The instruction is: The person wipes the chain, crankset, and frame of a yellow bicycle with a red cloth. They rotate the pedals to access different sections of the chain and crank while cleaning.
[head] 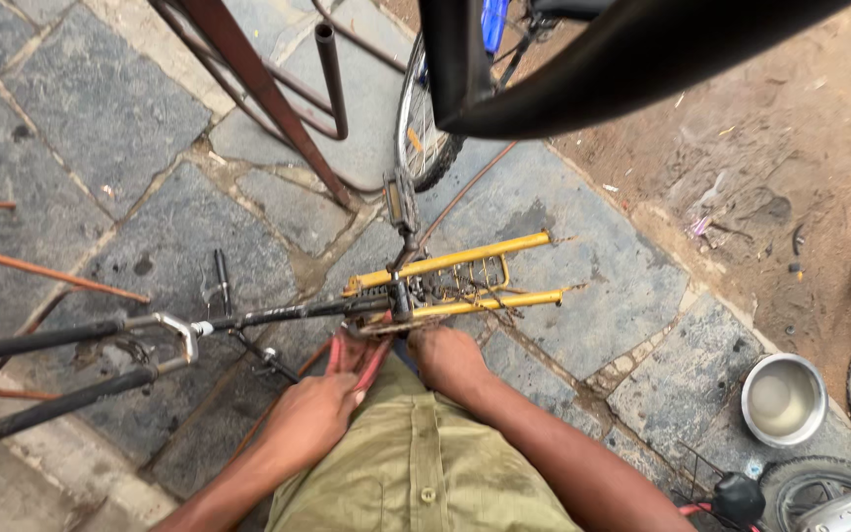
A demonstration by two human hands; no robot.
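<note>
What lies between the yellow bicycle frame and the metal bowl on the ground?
Only bare stone paving separates the yellow frame from the metal bowl in the head view.

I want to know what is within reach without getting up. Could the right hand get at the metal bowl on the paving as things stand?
Probably yes. The right hand rests at the yellow bicycle frame, and the metal bowl stands to its right on the stone paving, with only bare paving between them.
</note>
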